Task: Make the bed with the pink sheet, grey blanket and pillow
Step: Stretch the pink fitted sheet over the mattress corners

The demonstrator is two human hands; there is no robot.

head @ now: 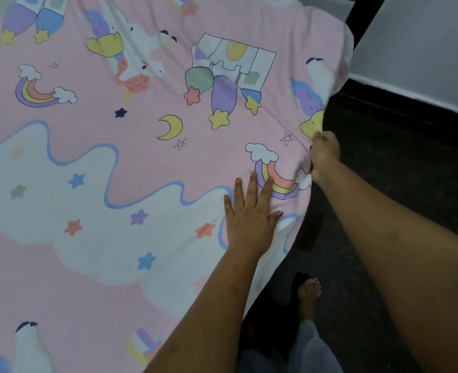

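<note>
Left hand (249, 216) flat, fingers spread on pink sheet (147, 162), right hand (324, 154) gripping sheet's side edge, dark floor (400, 168) beside.

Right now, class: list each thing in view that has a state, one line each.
pink sheet: spread out, lightly creased, one edge bunched.
left hand: flat on the sheet, fingers straight.
right hand: fingers curled, gripping the sheet's edge.
foot: bare, standing on the dark floor.
</note>
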